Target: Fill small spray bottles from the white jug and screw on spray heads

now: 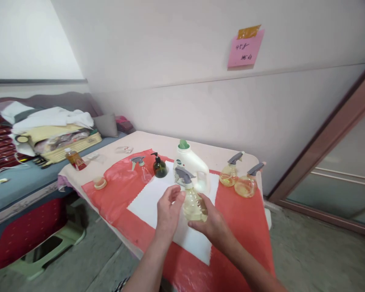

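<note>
A clear spray bottle (194,207) with a grey trigger head and pale yellow liquid is held up, slightly tilted, over a white cloth. My right hand (213,225) wraps its lower right side, thumb and fingers around the body. My left hand (168,209) is at its upper left, fingers curled and thumb against the bottle just below the head. Behind it stands a large white jug (190,162) with a handle; something green is at its mouth. Part of the jug is hidden by the spray bottle.
Two similar spray bottles (245,186) with yellow liquid stand at the right. An empty-looking spray bottle (144,172) and a dark green pump bottle (160,167) stand left of the jug. A round lid-like piece (100,183) lies on the red sheet (121,194). An amber bottle (75,159) is farther left.
</note>
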`<state>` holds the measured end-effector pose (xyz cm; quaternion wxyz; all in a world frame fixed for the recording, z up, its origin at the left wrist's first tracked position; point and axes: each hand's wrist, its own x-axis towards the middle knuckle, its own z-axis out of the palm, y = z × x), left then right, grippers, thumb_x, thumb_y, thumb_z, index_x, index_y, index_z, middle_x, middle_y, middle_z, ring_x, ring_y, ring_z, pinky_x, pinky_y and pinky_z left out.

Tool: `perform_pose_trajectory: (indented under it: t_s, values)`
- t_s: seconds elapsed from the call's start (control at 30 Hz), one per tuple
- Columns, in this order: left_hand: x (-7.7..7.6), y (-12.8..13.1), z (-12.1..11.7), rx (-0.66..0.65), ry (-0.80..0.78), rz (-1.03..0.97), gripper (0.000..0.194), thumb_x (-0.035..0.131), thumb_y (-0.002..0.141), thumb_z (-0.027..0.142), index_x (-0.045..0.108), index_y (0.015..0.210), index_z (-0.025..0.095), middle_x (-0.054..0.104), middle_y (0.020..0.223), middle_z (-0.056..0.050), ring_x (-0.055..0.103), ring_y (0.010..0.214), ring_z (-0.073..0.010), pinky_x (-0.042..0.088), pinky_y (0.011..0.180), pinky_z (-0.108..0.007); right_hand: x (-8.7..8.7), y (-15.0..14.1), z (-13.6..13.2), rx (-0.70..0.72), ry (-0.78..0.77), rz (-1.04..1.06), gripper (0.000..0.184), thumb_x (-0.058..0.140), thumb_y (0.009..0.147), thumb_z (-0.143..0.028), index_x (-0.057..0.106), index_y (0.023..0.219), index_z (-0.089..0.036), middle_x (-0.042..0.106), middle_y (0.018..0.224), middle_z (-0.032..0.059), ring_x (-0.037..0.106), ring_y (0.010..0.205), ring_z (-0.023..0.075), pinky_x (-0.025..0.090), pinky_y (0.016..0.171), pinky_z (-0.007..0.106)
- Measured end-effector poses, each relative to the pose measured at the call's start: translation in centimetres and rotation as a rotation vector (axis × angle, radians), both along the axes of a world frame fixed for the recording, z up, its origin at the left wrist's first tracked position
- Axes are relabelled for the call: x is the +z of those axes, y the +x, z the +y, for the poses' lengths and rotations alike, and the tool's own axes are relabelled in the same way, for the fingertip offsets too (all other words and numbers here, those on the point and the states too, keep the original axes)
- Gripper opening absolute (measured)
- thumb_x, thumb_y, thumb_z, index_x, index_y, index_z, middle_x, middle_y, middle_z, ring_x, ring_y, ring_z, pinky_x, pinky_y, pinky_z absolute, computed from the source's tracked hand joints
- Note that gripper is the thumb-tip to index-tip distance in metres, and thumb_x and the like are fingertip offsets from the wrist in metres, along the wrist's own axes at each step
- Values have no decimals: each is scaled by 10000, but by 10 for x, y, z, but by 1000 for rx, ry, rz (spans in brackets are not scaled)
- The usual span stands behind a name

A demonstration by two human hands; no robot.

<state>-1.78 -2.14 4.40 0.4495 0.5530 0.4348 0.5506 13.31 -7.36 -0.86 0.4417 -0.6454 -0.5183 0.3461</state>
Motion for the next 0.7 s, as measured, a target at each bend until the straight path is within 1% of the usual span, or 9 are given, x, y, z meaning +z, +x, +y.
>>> perform_pose_trajectory:
  t_s: [0.03,0.1,0.17,0.23,0.33,0.47,0.57,0.63,0.7]
  values:
    - [-1,4,-2,-67,-20,-12,248,658,778,367,665,948,187,684,927,-51,617,884,-186,442,804,-281,0,-2,-2,-11,35,-106,914,765,586,-360,319,1376,-255,583,1216,83,568,1098,274,464,926,447]
    - [-4,10,-4,-134,-51,-47,319,663,777,367,640,1042,193,683,1008,-69,618,922,-198,451,816,-293,-1,-7,-5,-8,124,-297,861,737,609,-313,336,1369,-250,563,1243,96,544,1131,292,458,932,462]
    - [-5,13,-6,-134,-72,-72,308,648,787,389,640,1023,191,688,949,-61,623,851,-191,463,770,-291,-2,-11,-8,8,193,-421,836,718,625,-296,340,1367,-220,560,1240,119,538,1134,304,459,930,469]
    - [-5,13,-6,-128,-80,-83,283,636,794,406,650,972,186,679,841,-37,614,774,-178,466,722,-282,-2,-13,-10,17,210,-470,829,710,631,-297,338,1364,-195,569,1216,132,545,1116,307,467,918,469]
    - [-2,9,-5,-159,-88,-104,283,645,790,401,659,969,183,639,718,-3,605,751,-171,464,707,-267,4,-14,-12,33,181,-444,821,709,620,-277,345,1353,-210,577,1204,115,555,1104,292,472,911,452]
    - [4,6,-6,-184,-104,-149,292,661,778,387,674,977,174,599,626,22,605,734,-167,463,693,-257,20,-12,-15,99,106,-293,837,724,574,-245,368,1331,-262,597,1196,69,580,1073,261,488,873,401]
    - [8,6,-7,-194,-112,-153,281,673,768,377,684,958,170,616,629,20,606,733,-163,464,685,-251,29,-11,-17,144,43,-176,841,737,554,-239,383,1316,-272,627,1138,39,604,1006,236,490,849,377]
    - [9,6,-7,-207,-124,-156,276,685,758,372,688,942,166,646,668,9,611,740,-164,466,687,-252,31,-11,-17,166,29,-123,836,740,552,-238,390,1310,-272,639,1099,25,611,963,221,490,835,364]
    - [10,6,-6,-227,-140,-169,280,694,749,372,688,938,164,677,724,-7,619,755,-169,469,697,-258,30,-10,-18,175,21,-97,835,743,554,-242,392,1310,-269,638,1099,28,606,963,222,485,841,366]
